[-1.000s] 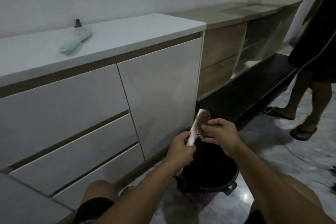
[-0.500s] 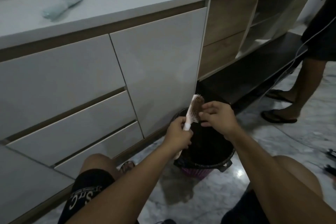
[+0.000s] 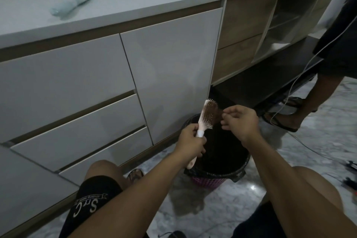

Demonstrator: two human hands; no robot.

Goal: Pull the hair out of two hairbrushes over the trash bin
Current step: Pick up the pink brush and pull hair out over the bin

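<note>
A pink-and-white hairbrush stands nearly upright over the trash bin, a purple basket lined with a black bag. Brown hair is matted in its bristles. My left hand is closed round the brush's handle, whose end sticks out below my fist. My right hand is just right of the brush head, its fingertips pinching the hair clump at the head's right edge. The pinched hair is hard to make out against the dark bin. No second hairbrush is clearly in view.
White cabinet drawers and a door rise directly behind the bin. A pale teal object lies on the countertop. Another person's legs and sandals stand to the right, with a white cable hanging down. My knees flank the bin.
My right fingertips have come off the bristle face and shifted slightly right of the brush head. The view has tilted down a little; the brush stays over the bin.
</note>
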